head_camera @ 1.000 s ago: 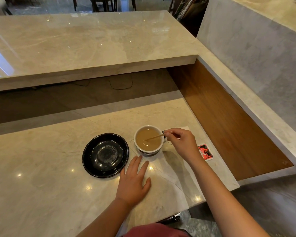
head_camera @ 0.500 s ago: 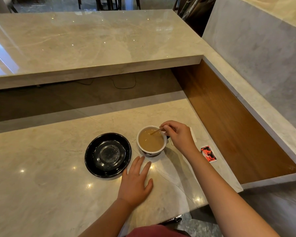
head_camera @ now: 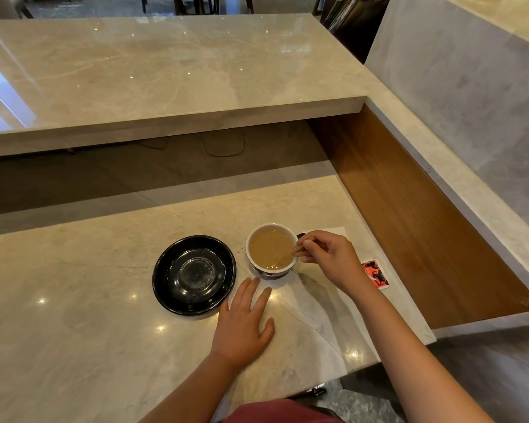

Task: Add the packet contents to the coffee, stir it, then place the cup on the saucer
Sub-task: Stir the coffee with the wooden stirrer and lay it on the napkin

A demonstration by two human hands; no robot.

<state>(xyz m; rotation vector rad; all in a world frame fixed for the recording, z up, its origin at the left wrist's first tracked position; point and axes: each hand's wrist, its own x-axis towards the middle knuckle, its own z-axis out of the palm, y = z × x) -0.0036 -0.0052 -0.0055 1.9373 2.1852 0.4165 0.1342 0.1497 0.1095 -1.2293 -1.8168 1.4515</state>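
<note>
Cup [head_camera: 271, 250] sits on the surface [head_camera: 74, 300] just right of the black saucer [head_camera: 194, 274], right hand [head_camera: 327, 257] pinching a stirrer [head_camera: 289, 254] in the coffee. Left hand [head_camera: 242, 325] lies flat, released, steadying nothing. Brisk stirring could slop coffee out or nudge the unheld cup.

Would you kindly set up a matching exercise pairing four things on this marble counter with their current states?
1. white ceramic cup of milky coffee
2. glossy black round saucer
3. thin wooden stir stick
4. red and black printed packet

a. pinched in right hand, tip in the coffee
b. bare, holding nothing
c. flat by the wooden panel
d. standing on the counter beside the saucer

Pairs: 1-d, 2-b, 3-a, 4-c
</note>
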